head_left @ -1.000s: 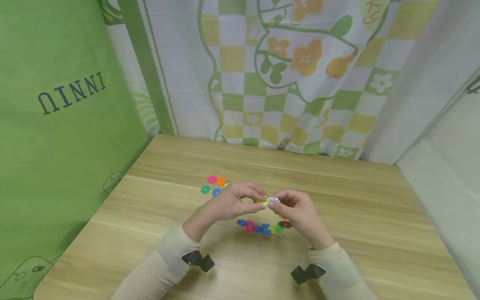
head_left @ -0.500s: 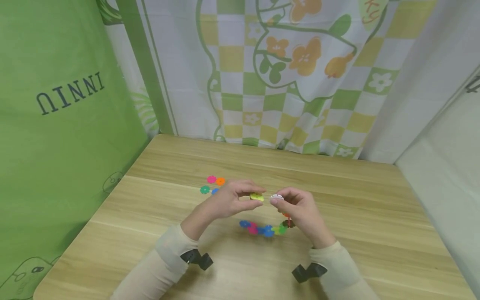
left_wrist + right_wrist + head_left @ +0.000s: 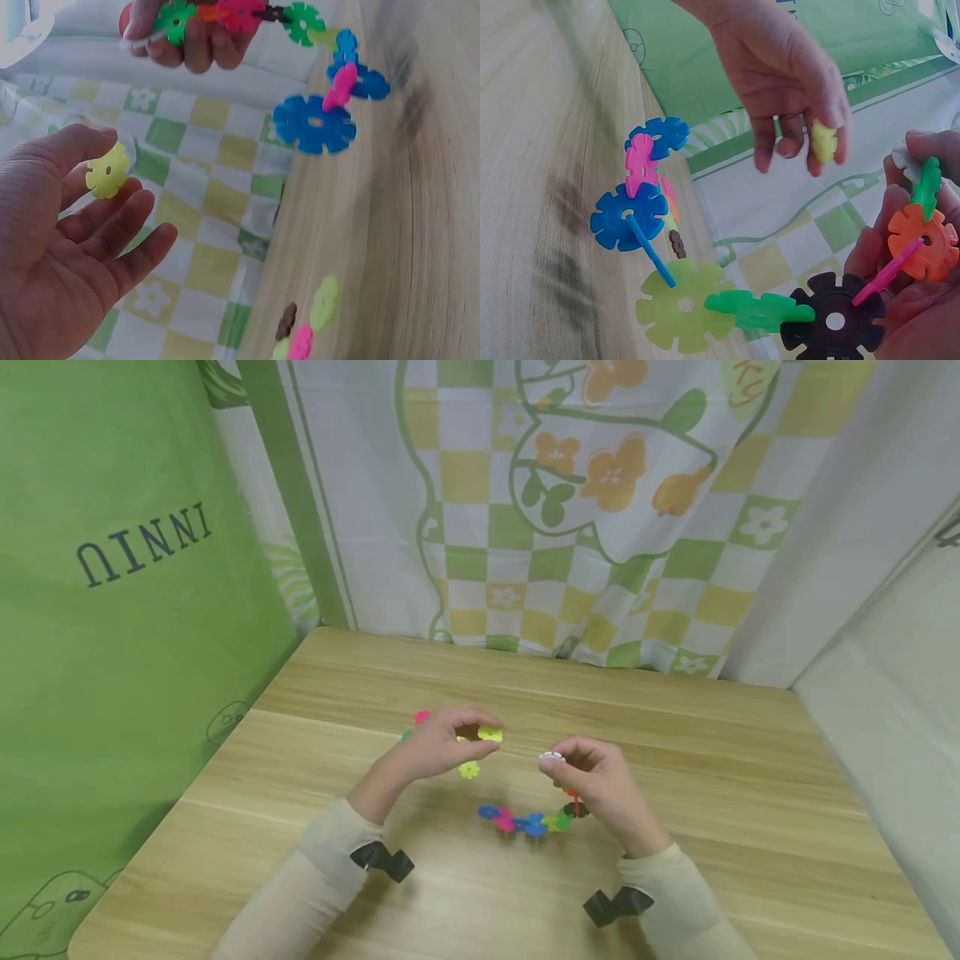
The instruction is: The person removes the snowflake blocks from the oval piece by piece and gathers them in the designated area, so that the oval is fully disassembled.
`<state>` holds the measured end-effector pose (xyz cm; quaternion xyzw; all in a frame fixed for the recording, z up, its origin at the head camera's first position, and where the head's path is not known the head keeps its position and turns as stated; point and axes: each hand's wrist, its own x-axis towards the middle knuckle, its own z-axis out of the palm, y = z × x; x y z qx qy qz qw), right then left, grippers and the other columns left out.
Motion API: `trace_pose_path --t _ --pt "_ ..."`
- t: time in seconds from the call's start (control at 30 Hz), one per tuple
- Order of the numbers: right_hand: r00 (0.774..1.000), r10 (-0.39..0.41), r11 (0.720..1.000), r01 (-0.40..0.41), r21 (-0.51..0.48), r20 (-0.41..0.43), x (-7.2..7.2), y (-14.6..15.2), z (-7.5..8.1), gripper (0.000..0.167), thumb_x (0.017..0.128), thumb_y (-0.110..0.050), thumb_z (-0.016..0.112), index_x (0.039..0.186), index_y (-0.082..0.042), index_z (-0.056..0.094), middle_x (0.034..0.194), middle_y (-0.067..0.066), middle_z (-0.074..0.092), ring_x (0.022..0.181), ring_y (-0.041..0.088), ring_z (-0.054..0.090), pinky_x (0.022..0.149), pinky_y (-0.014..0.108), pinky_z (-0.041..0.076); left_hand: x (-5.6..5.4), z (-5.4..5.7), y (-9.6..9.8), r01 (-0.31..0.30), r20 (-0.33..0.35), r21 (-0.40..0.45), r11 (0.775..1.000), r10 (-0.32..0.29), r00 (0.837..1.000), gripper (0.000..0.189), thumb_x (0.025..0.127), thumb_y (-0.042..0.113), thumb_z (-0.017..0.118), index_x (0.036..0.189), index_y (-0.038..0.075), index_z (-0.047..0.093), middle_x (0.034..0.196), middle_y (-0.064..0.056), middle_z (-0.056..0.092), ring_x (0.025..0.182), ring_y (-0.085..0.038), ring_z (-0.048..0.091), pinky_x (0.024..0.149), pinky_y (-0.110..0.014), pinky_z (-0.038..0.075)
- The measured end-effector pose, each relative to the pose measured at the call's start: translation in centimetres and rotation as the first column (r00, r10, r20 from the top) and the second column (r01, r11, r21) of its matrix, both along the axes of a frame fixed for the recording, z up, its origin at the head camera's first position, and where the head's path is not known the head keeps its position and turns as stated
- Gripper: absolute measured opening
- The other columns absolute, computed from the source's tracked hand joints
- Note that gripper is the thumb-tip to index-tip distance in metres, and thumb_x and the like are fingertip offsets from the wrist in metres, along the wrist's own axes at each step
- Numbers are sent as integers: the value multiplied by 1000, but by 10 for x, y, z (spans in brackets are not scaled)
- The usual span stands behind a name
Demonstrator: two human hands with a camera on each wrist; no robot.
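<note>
Dark capitals [image 3: 126, 551] on the green cloth [image 3: 135, 693] at the left stand upside down and seem to read "INNIU". Below them, faint line drawings of cartoon faces carry marks too small to read. On the checked curtain [image 3: 525, 560] behind the table [image 3: 712, 760], orange letters [image 3: 744, 383] near the top end in "ky"; the rest is cut off. A scrap of dark lettering [image 3: 949, 533] shows at the right edge on the white cloth [image 3: 885, 627], too little to make out. The curtain also bears orange blossoms and small white flowers.

The left hand [image 3: 435, 750] pinches a yellow disc [image 3: 491, 736] between thumb and fingers, above the table. The right hand [image 3: 600, 785] grips a white disc [image 3: 551, 757], the end piece of a chain [image 3: 534, 824] of notched discs. The chain curves down from that hand through green, orange, pink, black, green, yellow and blue to a pink and a last blue. The two hands are apart.

Beneath and beside the left hand lie loose discs: a second yellow one [image 3: 468, 769], a pink one [image 3: 422, 717] and a brown one [image 3: 286, 322]. That hand and its forearm block part of this group from the head view. Each cream sleeve [image 3: 292, 877] has a black mount [image 3: 618, 906] at the wrist.
</note>
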<state>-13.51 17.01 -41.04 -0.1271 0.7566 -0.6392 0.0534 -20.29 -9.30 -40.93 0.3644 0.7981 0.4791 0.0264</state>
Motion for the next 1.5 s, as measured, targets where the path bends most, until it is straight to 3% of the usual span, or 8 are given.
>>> trace_pose_path --t 0.2,0.33,0.57,0.73,0.9,1.17,1.5 --pt "1000 13 1000 -13 4 10 0 0 -1 23 90 -30 73 95 -8 68 82 10 57 62 17 48 39 40 43 -17 -11 -17 -111 75 -92 990 118 990 33 91 24 71 121 13 68 105 1 66 82 -15 58 72 -32 52" --pt "1000 21 1000 -21 -8 4 1 -1 -1 22 90 -28 74 95 -8 68 81 10 58 61 15 48 38 39 42 -29 -17 -30 -175 155 -109 978 191 969 38 91 28 70 125 11 67 108 0 65 86 -19 58 70 -35 52" --pt "1000 25 1000 -25 -8 -8 0 -1 -4 20 90 -27 74 95 -9 68 82 9 59 64 15 50 38 39 42 -49 -28 -51 -267 211 -125 956 288 934 42 92 25 70 128 5 64 107 -8 64 87 -23 58 67 -39 52" --pt "1000 30 999 -30 -16 -8 0 0 -4 20 90 -26 74 95 -8 68 81 9 59 64 15 50 38 38 42 -57 -42 -66 -336 242 -140 931 362 900 38 93 21 69 127 6 64 113 -8 64 85 -24 58 66 -40 53" --pt "999 39 999 -39 -17 -3 1 0 -3 21 90 -26 73 95 -7 67 80 9 58 62 15 49 38 40 42 -65 -56 -77 -382 234 -197 903 422 876 39 92 26 71 125 7 65 119 -8 63 92 -24 59 70 -34 53" --pt "999 48 999 -48 -16 -13 1 -1 -2 21 91 -25 73 95 -6 67 80 10 58 61 16 48 37 40 41 -71 -64 -92 -428 133 -307 850 483 865 39 90 18 70 124 2 64 124 -16 62 107 -32 58 89 -46 50" --pt "998 51 999 -51 2 -42 1 -1 -3 19 91 -24 72 95 -6 68 84 11 60 69 18 53 43 36 43 -75 -68 -98 -426 37 -395 814 478 878 34 88 8 69 119 -4 65 123 -22 62 115 -37 57 101 -50 43"
